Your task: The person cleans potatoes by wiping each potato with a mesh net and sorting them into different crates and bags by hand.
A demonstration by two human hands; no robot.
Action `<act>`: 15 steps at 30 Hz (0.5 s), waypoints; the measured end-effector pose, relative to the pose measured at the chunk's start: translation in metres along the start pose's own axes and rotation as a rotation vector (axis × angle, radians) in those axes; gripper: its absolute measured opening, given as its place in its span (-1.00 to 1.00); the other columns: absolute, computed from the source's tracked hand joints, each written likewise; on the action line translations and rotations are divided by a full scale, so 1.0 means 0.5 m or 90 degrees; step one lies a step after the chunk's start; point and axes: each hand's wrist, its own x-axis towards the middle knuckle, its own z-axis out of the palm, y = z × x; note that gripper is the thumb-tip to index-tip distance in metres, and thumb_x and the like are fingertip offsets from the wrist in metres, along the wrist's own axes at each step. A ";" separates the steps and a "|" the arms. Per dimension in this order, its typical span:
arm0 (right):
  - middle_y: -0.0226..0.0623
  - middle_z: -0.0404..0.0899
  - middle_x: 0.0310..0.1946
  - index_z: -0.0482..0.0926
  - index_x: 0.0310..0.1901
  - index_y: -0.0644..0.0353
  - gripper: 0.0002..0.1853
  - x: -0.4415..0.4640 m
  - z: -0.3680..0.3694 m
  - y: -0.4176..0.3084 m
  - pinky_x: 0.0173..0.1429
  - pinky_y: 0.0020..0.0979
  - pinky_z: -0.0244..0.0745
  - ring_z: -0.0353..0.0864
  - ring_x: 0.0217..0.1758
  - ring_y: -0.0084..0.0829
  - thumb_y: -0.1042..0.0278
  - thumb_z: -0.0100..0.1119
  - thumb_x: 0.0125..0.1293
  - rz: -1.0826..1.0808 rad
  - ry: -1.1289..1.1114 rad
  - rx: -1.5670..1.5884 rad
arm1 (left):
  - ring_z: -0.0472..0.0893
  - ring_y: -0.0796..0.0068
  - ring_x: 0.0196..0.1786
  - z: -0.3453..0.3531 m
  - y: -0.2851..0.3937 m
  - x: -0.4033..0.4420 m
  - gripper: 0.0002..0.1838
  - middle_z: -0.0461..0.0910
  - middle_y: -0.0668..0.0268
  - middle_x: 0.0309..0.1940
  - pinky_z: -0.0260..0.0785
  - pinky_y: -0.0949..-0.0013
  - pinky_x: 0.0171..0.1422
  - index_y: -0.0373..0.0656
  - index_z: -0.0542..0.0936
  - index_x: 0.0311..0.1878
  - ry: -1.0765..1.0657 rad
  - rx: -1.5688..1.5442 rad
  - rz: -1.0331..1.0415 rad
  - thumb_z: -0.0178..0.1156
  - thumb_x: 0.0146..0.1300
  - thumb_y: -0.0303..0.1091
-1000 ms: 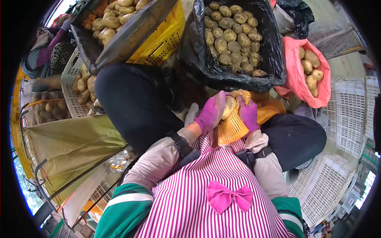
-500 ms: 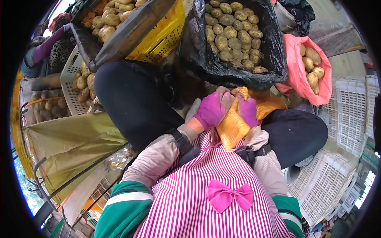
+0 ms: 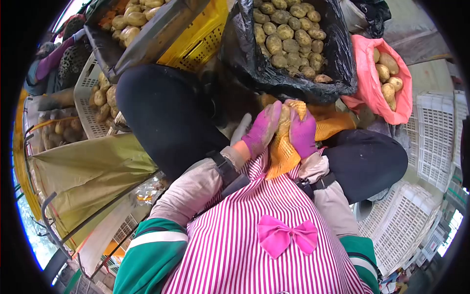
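Observation:
My left hand (image 3: pixel 263 131), in a purple-and-grey glove, is closed on a brownish rounded thing that looks like a potato (image 3: pixel 284 116), mostly hidden between the two gloves. Orange mesh netting (image 3: pixel 282 156) is bunched in my right hand (image 3: pixel 302 133), whose gloved fingers wrap round it and press against the left. One end of the netting hangs down over my striped apron (image 3: pixel 254 225). More orange netting (image 3: pixel 330 128) lies across my right leg. Just beyond my hands stands a container lined with black plastic (image 3: pixel 298 90), holding many dirt-covered potatoes (image 3: pixel 291 44).
A pink bag (image 3: pixel 360 73) with several potatoes stands at the right. At upper left is a yellow crate (image 3: pixel 193 36) beside a dark-lined container of paler potatoes (image 3: pixel 134 18). White crates (image 3: pixel 399 230) are stacked at right. Another person's sleeve (image 3: pixel 49 63) shows at far left.
Both hands have moved slightly up, towards the black-lined container, and are pressed closer together round the netting. The hanging end of the netting has risen and looks narrower.

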 end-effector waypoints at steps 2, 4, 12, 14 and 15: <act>-0.27 0.69 -0.14 0.58 0.05 0.33 -0.75 0.021 -0.024 0.029 0.11 -0.43 0.48 0.66 -0.08 -0.42 0.44 0.01 0.45 0.214 -0.006 0.188 | 0.55 -0.04 0.15 -0.008 -0.005 0.000 -0.46 0.51 -0.08 0.09 0.41 0.20 0.21 -0.29 0.05 0.41 -0.001 -0.569 -0.119 -0.10 0.41 -0.46; -0.26 0.64 0.00 0.53 0.12 0.35 -0.71 0.014 -0.020 0.004 0.15 -0.44 0.45 0.60 0.02 -0.51 0.42 -0.03 0.49 0.219 -0.028 0.144 | 0.54 -0.02 0.18 -0.063 -0.011 0.025 -0.48 0.51 -0.09 0.11 0.39 0.20 0.25 -0.28 0.07 0.41 -0.042 -0.745 -0.247 -0.11 0.44 -0.40; -0.02 0.49 0.11 0.52 0.15 0.16 -0.63 -0.021 0.041 -0.035 0.22 -0.17 0.42 0.50 0.15 0.02 0.28 0.10 0.33 -0.083 -0.090 -0.251 | 0.57 0.31 0.13 -0.063 0.027 0.044 -0.43 0.57 0.21 0.07 0.38 0.28 0.24 -0.15 0.42 0.22 0.047 -1.838 -0.891 -0.21 0.49 0.15; -0.02 0.57 -0.03 0.56 0.06 0.19 -0.67 -0.010 0.049 -0.003 0.11 -0.14 0.48 0.56 0.04 0.03 0.26 0.10 0.33 0.073 -0.028 -0.219 | 0.58 0.28 0.10 0.008 0.049 0.059 -0.46 0.58 0.16 0.04 0.39 0.25 0.19 -0.18 0.44 0.20 -0.099 -0.986 -0.703 -0.14 0.49 0.10; -0.01 0.64 -0.21 0.58 -0.02 0.27 -0.70 -0.002 0.055 0.012 -0.02 -0.18 0.53 0.66 -0.12 -0.05 0.25 0.07 0.37 0.060 0.014 -0.196 | 0.58 0.28 0.10 0.000 0.053 0.061 -0.46 0.58 0.16 0.04 0.39 0.25 0.19 -0.18 0.44 0.20 -0.100 -0.988 -0.703 -0.14 0.49 0.10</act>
